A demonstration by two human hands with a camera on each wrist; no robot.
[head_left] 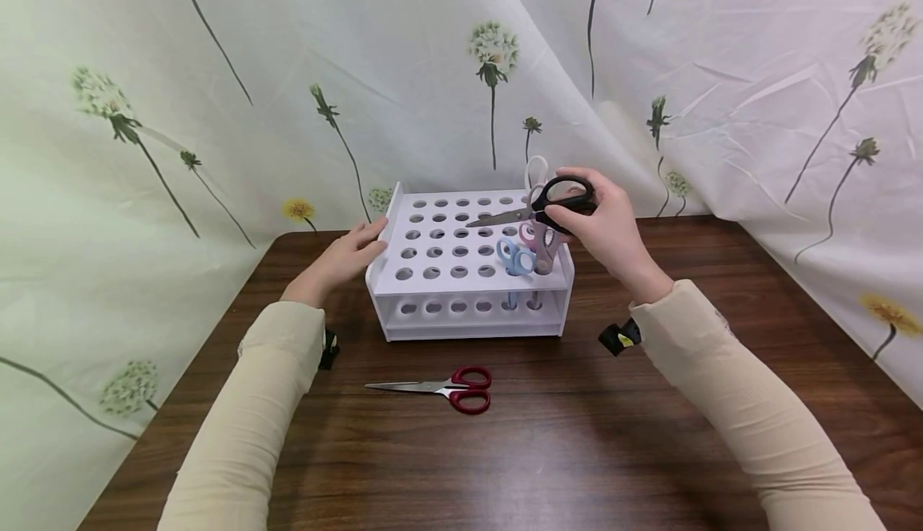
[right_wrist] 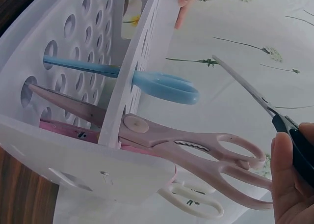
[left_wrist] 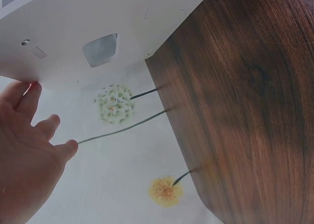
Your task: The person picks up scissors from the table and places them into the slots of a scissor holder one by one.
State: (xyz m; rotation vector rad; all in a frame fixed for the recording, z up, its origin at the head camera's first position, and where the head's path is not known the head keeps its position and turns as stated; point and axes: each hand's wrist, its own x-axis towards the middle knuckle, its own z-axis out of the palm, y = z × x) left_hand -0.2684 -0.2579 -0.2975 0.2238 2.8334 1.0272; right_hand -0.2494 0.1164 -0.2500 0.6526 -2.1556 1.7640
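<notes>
The black-handled scissors (head_left: 537, 207) hang above the far right part of the white rack (head_left: 461, 307), held by the handle loops in the right hand (head_left: 606, 227), whose fingers curl round them. Their long axis runs almost level, blades pointing left across the rows of holes, so the tip is not yet turned down toward any hole. Just below the hand, blue scissors (head_left: 515, 259) and pink scissors (head_left: 541, 239) already stand in holes on the rack's right side, with a white-handled pair (head_left: 535, 169) behind, though I can't quite tell which hole that one sits in. The left hand (head_left: 346, 257) rests open, straight fingers against the rack's left wall. Red-handled scissors (head_left: 447, 388) lie flat on the bench (head_left: 577, 451), nearer the person.
</notes>
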